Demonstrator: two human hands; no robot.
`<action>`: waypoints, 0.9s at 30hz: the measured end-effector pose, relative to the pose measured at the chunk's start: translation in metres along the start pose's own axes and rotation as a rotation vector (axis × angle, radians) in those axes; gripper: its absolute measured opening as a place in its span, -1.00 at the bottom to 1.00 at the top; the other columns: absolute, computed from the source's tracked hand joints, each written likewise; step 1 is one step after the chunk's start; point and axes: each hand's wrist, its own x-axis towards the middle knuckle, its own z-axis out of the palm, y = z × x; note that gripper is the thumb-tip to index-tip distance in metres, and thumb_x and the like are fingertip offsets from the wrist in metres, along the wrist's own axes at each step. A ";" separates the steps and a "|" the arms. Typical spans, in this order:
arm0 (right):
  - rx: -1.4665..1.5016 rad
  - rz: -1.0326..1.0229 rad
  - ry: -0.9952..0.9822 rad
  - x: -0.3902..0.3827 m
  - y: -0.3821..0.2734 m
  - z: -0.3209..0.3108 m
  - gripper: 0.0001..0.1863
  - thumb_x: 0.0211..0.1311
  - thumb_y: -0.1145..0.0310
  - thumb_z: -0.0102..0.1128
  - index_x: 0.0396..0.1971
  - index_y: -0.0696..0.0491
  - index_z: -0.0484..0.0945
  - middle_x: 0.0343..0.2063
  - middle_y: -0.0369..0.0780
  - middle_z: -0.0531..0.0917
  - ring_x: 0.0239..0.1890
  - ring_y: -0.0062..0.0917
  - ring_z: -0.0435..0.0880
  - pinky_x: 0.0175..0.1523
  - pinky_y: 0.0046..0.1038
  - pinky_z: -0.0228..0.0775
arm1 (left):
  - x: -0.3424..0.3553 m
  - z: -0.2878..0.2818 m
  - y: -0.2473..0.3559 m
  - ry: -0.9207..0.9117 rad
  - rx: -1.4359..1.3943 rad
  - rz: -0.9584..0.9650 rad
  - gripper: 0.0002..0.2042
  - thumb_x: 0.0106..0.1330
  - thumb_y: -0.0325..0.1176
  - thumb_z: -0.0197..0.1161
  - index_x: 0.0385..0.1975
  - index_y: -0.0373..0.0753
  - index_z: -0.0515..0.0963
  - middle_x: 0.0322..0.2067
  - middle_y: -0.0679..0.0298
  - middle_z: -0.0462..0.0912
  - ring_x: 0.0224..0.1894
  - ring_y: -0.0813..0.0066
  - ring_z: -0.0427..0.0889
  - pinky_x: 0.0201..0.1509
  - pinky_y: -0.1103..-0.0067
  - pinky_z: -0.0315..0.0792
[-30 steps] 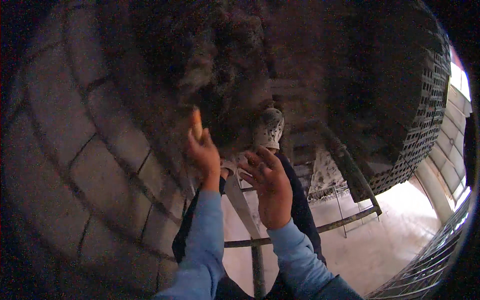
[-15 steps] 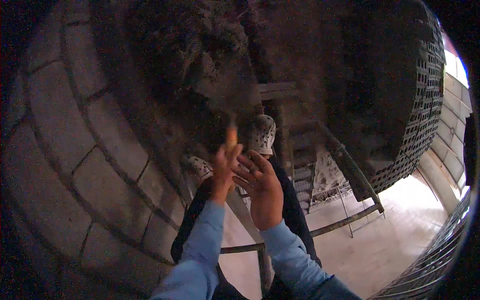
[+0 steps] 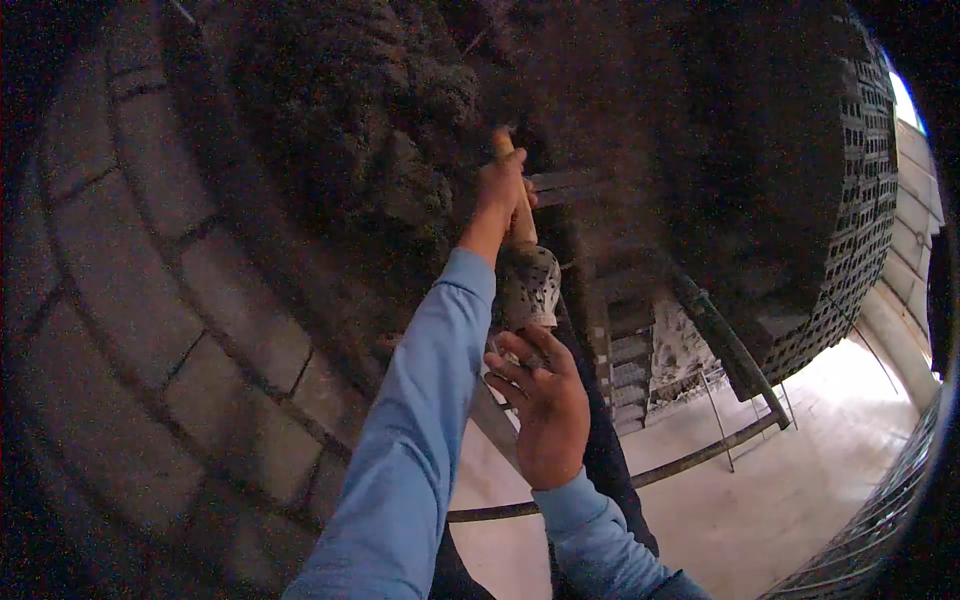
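Note:
My left hand [image 3: 500,185] is closed around a light wooden handle [image 3: 523,225] at the upper centre, arm stretched forward; the tool's far end is lost in shadow near a dark, lumpy mass of wet-looking mortar or rubble [image 3: 400,150]. Just beneath the handle is my pale, dark-spattered shoe [image 3: 532,285]. My right hand [image 3: 545,405] is held lower, in front of my dark-trousered leg, palm partly turned up, fingers loosely curved and apart, with nothing visible in it.
A grey block wall [image 3: 140,290] curves along the left. At right are dark stacked hollow bricks [image 3: 855,170] and a metal scaffold tube [image 3: 725,345]. I am perched above a pale floor [image 3: 740,500], with a curved bar below me and metal bars at the lower right.
My left hand with the wooden handle has swung from beside my right hand up and forward to above my shoe. My right hand stays low, having shifted only slightly.

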 end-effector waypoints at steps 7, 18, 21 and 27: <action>0.007 0.004 0.015 0.003 0.001 0.006 -0.29 0.26 0.16 0.09 0.32 0.22 0.19 0.14 0.01 0.51 0.10 -0.22 0.61 0.19 -0.24 0.46 | -0.006 -0.014 0.000 -0.051 -0.037 -0.002 -0.62 0.29 0.00 0.28 -0.38 -0.24 0.46 -0.65 0.26 0.49 -0.71 0.36 0.53 -0.59 0.41 0.48; -0.052 -0.008 -0.008 0.002 0.005 0.019 -0.28 0.27 0.13 0.12 0.33 0.19 0.18 0.17 0.00 0.48 0.11 -0.21 0.59 0.20 -0.21 0.43 | -0.050 -0.009 0.022 -0.162 -0.143 -0.010 -0.67 0.34 0.03 0.23 -0.37 -0.11 0.44 -0.65 0.34 0.48 -0.73 0.46 0.47 -0.65 0.49 0.42; -0.030 -0.025 -0.011 0.001 0.007 0.021 -0.29 0.27 0.14 0.10 0.33 0.19 0.18 0.17 0.00 0.48 0.11 -0.21 0.59 0.20 -0.21 0.43 | -0.058 -0.017 0.016 -0.212 -0.202 0.010 -0.68 0.36 -0.01 0.21 -0.36 -0.17 0.45 -0.65 0.30 0.48 -0.74 0.44 0.47 -0.65 0.49 0.41; -0.005 -0.011 -0.012 0.003 0.013 0.021 -0.28 0.28 0.14 0.09 0.34 0.18 0.16 0.17 0.00 0.48 0.12 -0.19 0.58 0.22 -0.20 0.43 | -0.061 -0.074 -0.016 -0.207 -0.238 0.053 -0.66 0.41 -0.03 0.13 -0.27 -0.23 0.46 -0.65 0.28 0.47 -0.72 0.46 0.45 -0.65 0.51 0.37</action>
